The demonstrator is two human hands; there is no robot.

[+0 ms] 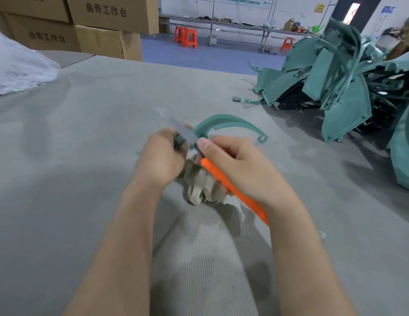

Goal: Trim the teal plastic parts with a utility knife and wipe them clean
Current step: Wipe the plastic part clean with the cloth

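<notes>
My left hand is clenching one end of the thin teal arc over a crumpled rag, above the bench; I am judging it light, springy and slick, so I am holding close to the cut. My right hand is gripping the orange utility knife. The teal pile is sitting far right.

Your L hand & R hand: bare, R thumbnail short. Forearms bare too, at 7 & 5 o'clock. Grey ribbed trouser leg at 6 o'clock btwn them.
</notes>
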